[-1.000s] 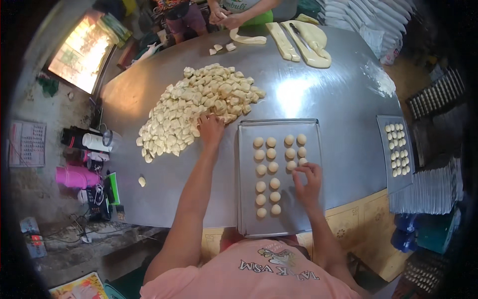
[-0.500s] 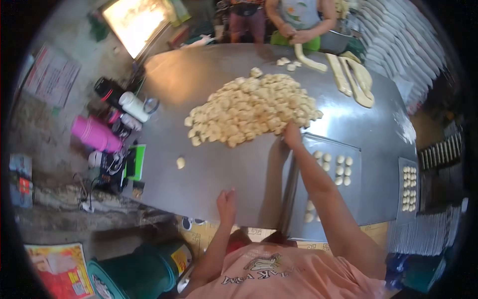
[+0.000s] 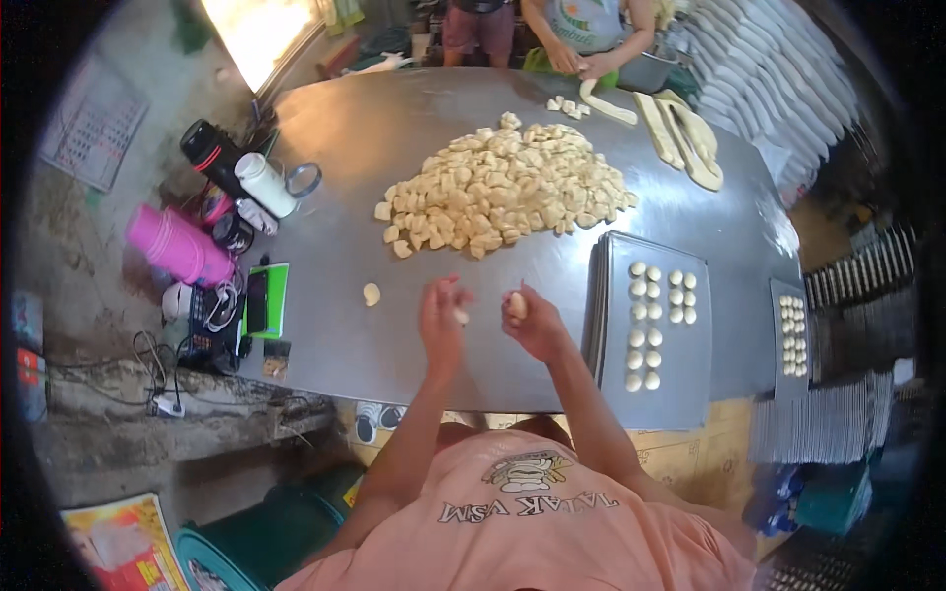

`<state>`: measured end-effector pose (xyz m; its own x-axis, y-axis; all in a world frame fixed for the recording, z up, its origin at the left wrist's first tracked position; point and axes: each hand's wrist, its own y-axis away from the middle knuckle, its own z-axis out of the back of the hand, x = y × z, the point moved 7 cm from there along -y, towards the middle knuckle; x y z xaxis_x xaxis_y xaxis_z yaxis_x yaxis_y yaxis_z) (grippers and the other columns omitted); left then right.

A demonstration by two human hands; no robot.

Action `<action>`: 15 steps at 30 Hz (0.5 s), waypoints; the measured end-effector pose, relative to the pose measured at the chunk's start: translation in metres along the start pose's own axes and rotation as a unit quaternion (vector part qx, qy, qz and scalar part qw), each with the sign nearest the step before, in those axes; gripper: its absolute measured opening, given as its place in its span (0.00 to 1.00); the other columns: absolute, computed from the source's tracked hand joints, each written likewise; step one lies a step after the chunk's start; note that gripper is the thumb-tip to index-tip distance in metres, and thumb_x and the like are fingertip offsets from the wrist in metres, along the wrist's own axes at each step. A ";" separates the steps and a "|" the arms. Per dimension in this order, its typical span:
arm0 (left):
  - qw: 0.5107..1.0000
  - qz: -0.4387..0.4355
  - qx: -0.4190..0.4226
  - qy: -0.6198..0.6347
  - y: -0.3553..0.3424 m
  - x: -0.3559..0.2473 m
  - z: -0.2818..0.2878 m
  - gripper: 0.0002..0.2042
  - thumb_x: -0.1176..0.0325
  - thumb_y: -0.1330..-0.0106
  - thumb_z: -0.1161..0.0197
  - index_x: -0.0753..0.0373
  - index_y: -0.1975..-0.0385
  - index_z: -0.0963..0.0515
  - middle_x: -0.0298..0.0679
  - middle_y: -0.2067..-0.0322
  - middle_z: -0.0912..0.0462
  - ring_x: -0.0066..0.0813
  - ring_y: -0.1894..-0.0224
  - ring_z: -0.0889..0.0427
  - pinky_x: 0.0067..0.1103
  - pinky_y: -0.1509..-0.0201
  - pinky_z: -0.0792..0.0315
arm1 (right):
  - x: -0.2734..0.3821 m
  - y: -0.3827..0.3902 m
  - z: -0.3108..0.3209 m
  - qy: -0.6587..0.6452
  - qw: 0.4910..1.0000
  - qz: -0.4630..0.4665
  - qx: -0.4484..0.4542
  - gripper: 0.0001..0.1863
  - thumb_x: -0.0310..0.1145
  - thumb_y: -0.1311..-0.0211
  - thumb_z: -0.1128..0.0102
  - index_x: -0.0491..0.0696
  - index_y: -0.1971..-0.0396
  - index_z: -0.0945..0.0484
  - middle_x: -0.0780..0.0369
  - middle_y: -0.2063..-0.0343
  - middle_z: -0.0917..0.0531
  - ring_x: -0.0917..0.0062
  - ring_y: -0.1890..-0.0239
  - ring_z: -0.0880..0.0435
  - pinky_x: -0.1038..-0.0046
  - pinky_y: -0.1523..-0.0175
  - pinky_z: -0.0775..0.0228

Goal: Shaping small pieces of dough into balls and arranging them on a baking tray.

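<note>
A large heap of cut dough pieces (image 3: pixel 503 187) lies across the middle of the metal table (image 3: pixel 335 364). On the near side of it, my right hand (image 3: pixel 540 330) is closed around a dough piece (image 3: pixel 517 305), which shows between thumb and fingers. My left hand (image 3: pixel 440 320), slightly blurred, curls its fingers about another pale dough piece (image 3: pixel 460 316). One loose dough piece (image 3: pixel 371 295) rests on the table to the left of my hands. Rows of rounded dough balls (image 3: pixel 653 337) sit on a metal tray (image 3: pixel 690 379) to my right.
Bottles (image 3: pixel 264 185), a pink jug (image 3: pixel 177 246) and a phone (image 3: pixel 257 301) line the left edge. Across the table, a person's hands (image 3: pixel 581 64) hold a dough strip (image 3: pixel 606 105); thicker dough strips (image 3: pixel 695 138) lie nearby. Another filled tray (image 3: pixel 791 335) stands far right.
My right hand has drawn back from the heap toward me and now holds a dough piece. My left hand has moved forward, nearer to it. The whole view has shifted slightly.
</note>
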<state>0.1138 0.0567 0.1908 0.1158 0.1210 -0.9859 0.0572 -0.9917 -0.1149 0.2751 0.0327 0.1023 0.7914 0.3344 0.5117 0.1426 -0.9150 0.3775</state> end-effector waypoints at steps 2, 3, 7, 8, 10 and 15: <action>0.969 -0.206 0.056 -0.124 0.006 -0.029 -0.042 0.11 0.68 0.28 0.57 0.64 0.62 0.25 0.37 0.65 0.18 0.32 0.66 0.22 0.23 0.61 0.29 | 0.002 0.022 -0.035 0.065 0.997 0.035 -0.005 0.18 0.45 0.30 0.57 0.45 0.65 0.26 0.62 0.75 0.25 0.82 0.78 0.33 0.81 0.73 0.39; 0.949 -0.233 0.070 -0.199 0.014 -0.024 -0.051 0.10 0.68 0.29 0.56 0.64 0.61 0.26 0.37 0.64 0.19 0.31 0.67 0.23 0.23 0.61 0.30 | 0.002 0.036 -0.055 0.113 0.991 0.039 -0.062 0.18 0.47 0.30 0.55 0.47 0.65 0.26 0.65 0.76 0.26 0.84 0.79 0.34 0.82 0.75 0.42; 0.935 -0.184 0.138 -0.271 0.028 0.000 -0.055 0.08 0.68 0.31 0.52 0.64 0.63 0.27 0.39 0.68 0.21 0.30 0.70 0.25 0.23 0.65 0.31 | 0.005 0.054 -0.062 0.303 0.928 0.170 -0.132 0.19 0.52 0.31 0.53 0.51 0.68 0.26 0.69 0.78 0.29 0.86 0.80 0.38 0.84 0.76 0.47; 0.957 -0.153 0.121 -0.216 0.029 0.006 -0.046 0.07 0.68 0.31 0.51 0.64 0.64 0.28 0.38 0.71 0.23 0.29 0.71 0.27 0.22 0.66 0.32 | -0.012 0.051 -0.054 0.306 0.942 0.106 -0.084 0.19 0.51 0.31 0.54 0.51 0.70 0.27 0.69 0.79 0.29 0.85 0.79 0.37 0.84 0.76 0.46; 0.978 -0.123 0.088 -0.146 0.031 0.012 -0.035 0.06 0.69 0.32 0.50 0.63 0.67 0.28 0.36 0.74 0.26 0.26 0.73 0.30 0.20 0.66 0.34 | -0.035 0.053 -0.044 0.298 0.952 0.050 -0.045 0.19 0.50 0.31 0.54 0.51 0.72 0.27 0.69 0.80 0.30 0.85 0.79 0.36 0.84 0.75 0.45; 0.971 -0.134 0.081 -0.180 0.008 0.035 -0.015 0.05 0.71 0.34 0.48 0.65 0.65 0.28 0.39 0.69 0.26 0.29 0.68 0.29 0.21 0.60 0.33 | -0.047 0.061 -0.034 0.206 0.975 0.071 -0.043 0.17 0.45 0.32 0.53 0.49 0.75 0.29 0.68 0.83 0.31 0.83 0.78 0.35 0.82 0.73 0.41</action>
<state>0.1332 0.0539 0.1571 -0.2368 0.3815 -0.8935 -0.1228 -0.9241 -0.3620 0.2261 -0.0316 0.1275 0.4906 0.2847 0.8235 -0.0160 -0.9420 0.3352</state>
